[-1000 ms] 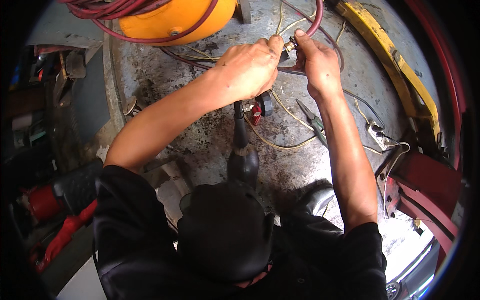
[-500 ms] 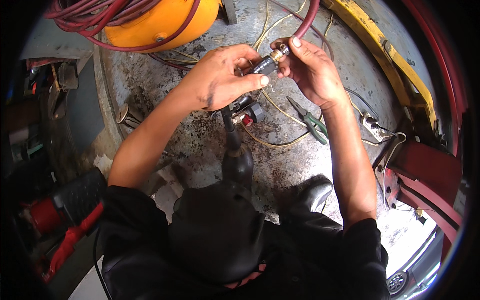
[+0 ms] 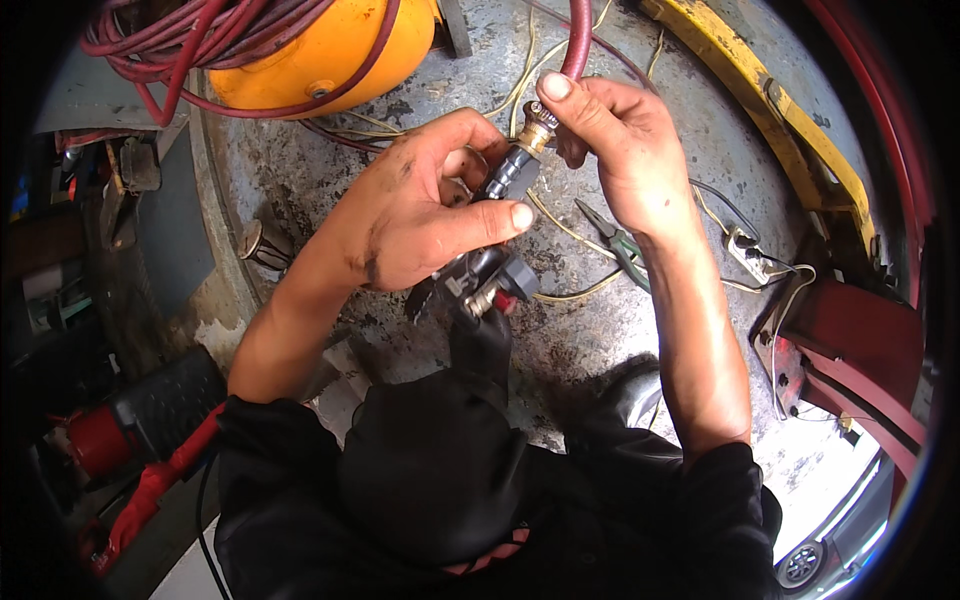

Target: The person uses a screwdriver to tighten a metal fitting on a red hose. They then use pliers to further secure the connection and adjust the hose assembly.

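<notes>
My left hand (image 3: 420,200) is closed round a black air tool, thumb along its near side. From the tool's far end sticks a ribbed black neck (image 3: 510,170) with a brass fitting (image 3: 534,137). Lower on the tool, below my left thumb, are a dark faceted knob (image 3: 517,278) and a small red part. My right hand (image 3: 635,150) pinches the end of a red hose (image 3: 579,40) beside a metal hose clamp (image 3: 541,113) at the brass fitting. The right thumb covers where hose and fitting meet, so I cannot tell how far they are joined.
Green-handled pliers (image 3: 622,243) lie on the stained floor beside thin cables and a white power strip (image 3: 746,256). A yellow tank (image 3: 320,60) with coiled red hose (image 3: 200,40) stands far left. A yellow beam (image 3: 770,100) and red metalwork (image 3: 850,330) line the right.
Both hands have drawn the tool and hose leftward, and the tool's lower part has come nearer to me. The brass fitting and clamp now show more between the hands.
</notes>
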`<state>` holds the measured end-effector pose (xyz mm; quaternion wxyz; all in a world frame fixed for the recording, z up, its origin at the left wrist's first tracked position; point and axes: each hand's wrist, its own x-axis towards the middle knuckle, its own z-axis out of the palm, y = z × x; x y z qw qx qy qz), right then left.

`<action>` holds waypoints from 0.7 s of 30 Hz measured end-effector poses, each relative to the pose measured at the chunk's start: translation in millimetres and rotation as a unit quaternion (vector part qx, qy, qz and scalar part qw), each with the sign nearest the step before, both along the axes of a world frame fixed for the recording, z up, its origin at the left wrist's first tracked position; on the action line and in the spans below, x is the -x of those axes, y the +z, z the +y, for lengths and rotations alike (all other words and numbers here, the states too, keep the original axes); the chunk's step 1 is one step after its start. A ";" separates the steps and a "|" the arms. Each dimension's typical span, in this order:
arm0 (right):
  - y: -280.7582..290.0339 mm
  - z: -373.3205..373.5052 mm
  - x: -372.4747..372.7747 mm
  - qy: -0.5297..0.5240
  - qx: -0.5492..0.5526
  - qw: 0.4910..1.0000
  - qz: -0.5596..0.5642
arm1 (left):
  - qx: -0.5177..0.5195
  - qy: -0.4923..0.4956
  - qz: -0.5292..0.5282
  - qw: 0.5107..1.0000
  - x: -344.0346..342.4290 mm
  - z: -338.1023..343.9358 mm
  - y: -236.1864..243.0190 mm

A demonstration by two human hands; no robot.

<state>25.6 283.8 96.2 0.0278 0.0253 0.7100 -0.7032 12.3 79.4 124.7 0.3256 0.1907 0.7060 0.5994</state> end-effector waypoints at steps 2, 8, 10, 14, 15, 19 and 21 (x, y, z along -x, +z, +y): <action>-2.5 -0.2 -1.4 0.006 0.023 0.999 -0.027 | -0.013 -0.005 -0.038 0.999 -0.5 -0.3 4.2; -17.0 5.5 -0.3 0.098 0.283 0.954 -0.011 | -0.043 -0.037 -0.137 0.989 8.7 -1.7 -2.5; -21.0 7.2 0.2 0.112 0.306 0.945 -0.021 | -0.053 -0.035 -0.149 0.987 8.8 -2.9 -8.7; -24.9 7.1 0.3 0.100 0.231 0.968 -0.017 | -0.085 0.006 -0.176 0.981 -0.6 -0.8 -18.6; -26.5 5.9 0.7 0.097 0.193 0.976 -0.006 | -0.076 0.018 -0.164 0.983 -4.4 0.8 -20.9; -15.5 3.7 -8.9 0.049 0.024 0.998 -0.018 | -0.009 0.052 -0.092 0.994 -18.5 5.9 -29.6; -17.3 -1.4 -13.2 0.038 0.076 0.996 -0.010 | -0.025 0.074 -0.088 0.993 -23.3 9.7 -32.3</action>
